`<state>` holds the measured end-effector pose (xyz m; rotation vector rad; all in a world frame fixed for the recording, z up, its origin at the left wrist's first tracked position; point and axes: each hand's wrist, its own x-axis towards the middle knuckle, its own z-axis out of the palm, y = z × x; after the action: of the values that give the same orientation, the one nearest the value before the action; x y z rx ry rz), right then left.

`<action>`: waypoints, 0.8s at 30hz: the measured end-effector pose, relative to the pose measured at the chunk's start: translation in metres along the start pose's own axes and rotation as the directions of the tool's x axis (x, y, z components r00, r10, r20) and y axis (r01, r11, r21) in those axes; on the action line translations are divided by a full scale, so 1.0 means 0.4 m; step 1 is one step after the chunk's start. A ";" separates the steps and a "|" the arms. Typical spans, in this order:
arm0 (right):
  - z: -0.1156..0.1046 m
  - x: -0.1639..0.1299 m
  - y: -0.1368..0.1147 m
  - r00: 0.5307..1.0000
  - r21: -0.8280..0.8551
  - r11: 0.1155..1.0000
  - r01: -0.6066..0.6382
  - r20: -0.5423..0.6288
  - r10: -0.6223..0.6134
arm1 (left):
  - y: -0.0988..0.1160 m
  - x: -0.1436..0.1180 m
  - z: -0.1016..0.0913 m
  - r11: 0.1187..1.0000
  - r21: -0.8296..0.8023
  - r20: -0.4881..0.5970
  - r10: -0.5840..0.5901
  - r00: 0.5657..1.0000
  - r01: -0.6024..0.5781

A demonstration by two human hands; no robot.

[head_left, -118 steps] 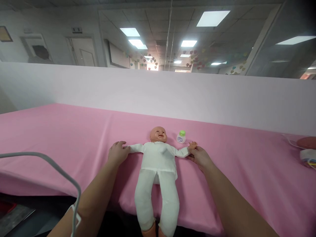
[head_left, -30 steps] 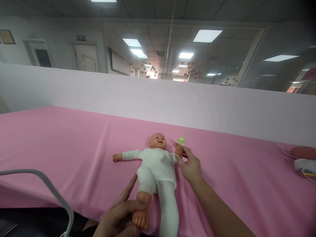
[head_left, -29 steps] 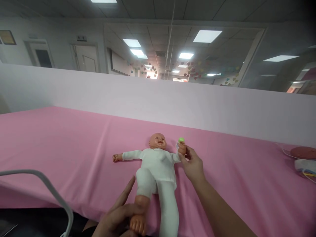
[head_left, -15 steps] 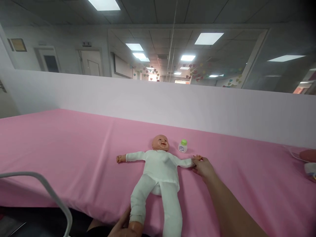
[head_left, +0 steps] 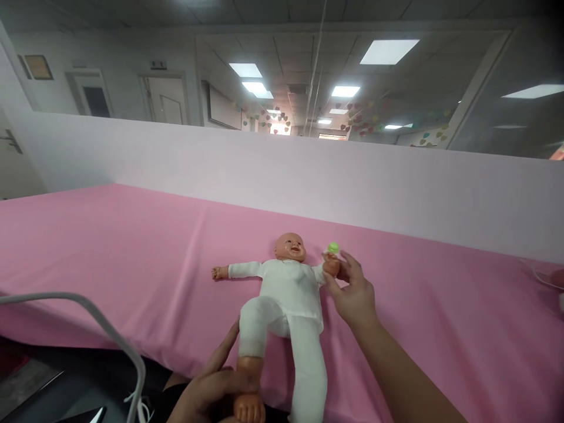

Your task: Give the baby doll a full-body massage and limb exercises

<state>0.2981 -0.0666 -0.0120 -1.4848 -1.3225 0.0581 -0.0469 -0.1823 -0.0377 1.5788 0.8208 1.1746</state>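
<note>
A baby doll (head_left: 291, 288) in a white top and white trousers lies on its back on the pink sheet (head_left: 154, 258), head toward the wall. My left hand (head_left: 207, 382) is closed around the doll's lower leg and bare foot at the near edge, with that leg bent and lifted. My right hand (head_left: 355, 294) grips the doll's forearm by the wrist, and that arm is raised. Just behind the raised doll hand stands a small bottle with a green cap (head_left: 333, 247); its body is mostly hidden.
A grey cable (head_left: 106, 323) loops across the lower left, over a dark surface. A white half-wall (head_left: 282, 170) with glass above it borders the sheet. At the far right edge lie items (head_left: 556, 279), partly cut off.
My right hand has lifted the doll's arm up and inward, in front of the bottle. My left hand has raised and bent the doll's leg, so the foot now shows. The view has shifted slightly.
</note>
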 end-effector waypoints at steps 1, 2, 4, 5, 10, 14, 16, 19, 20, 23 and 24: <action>0.008 -0.013 -0.015 0.995 -0.045 0.995 0.085 0.056 -0.082 | 0.006 0.010 0.004 1.000 -0.003 0.023 0.001 1.000 -0.001; 0.017 -0.024 -0.026 0.980 -0.091 0.981 0.173 0.116 -0.162 | 0.016 0.021 0.009 1.000 -0.011 0.048 -0.007 0.999 0.007; 0.034 -0.040 -0.039 0.924 -0.155 0.926 0.343 0.231 -0.304 | 0.039 0.047 0.022 0.999 -0.025 0.086 -0.043 0.995 0.045; 0.042 -0.045 -0.043 0.889 -0.164 0.893 0.420 0.272 -0.368 | 0.051 0.062 0.030 0.998 -0.022 0.105 -0.060 0.993 0.063; 0.065 -0.055 -0.046 0.744 -0.139 0.762 0.633 0.380 -0.549 | 0.079 0.137 0.058 0.998 0.047 0.209 -0.038 0.977 0.029; 0.068 -0.059 -0.046 0.744 -0.135 0.771 0.623 0.408 -0.530 | 0.073 0.161 0.065 0.999 0.050 0.254 -0.010 0.967 -0.003; 0.068 -0.061 -0.047 0.764 -0.117 0.796 0.594 0.392 -0.512 | 0.071 0.153 0.064 0.998 0.062 0.260 -0.034 0.965 0.019; 0.062 -0.059 -0.044 0.835 -0.066 0.874 0.481 0.339 -0.433 | 0.070 0.118 0.055 0.997 0.013 0.212 -0.081 0.974 0.080; 0.059 -0.055 -0.040 0.872 -0.050 0.910 0.411 0.313 -0.377 | 0.069 0.103 0.050 0.995 -0.020 0.193 -0.091 0.977 0.097; 0.049 -0.034 -0.009 0.972 0.040 0.992 0.120 0.198 -0.126 | 0.063 0.055 0.033 0.991 -0.083 0.142 -0.095 0.985 0.108; 0.045 -0.023 0.008 0.988 0.099 0.995 0.022 0.152 -0.037 | 0.060 0.039 0.027 0.991 -0.085 0.121 -0.092 0.988 0.102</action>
<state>0.2854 -0.0607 -0.0268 -1.4004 -1.4447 0.2189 -0.0327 -0.1787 -0.0107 1.5013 0.7485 1.0254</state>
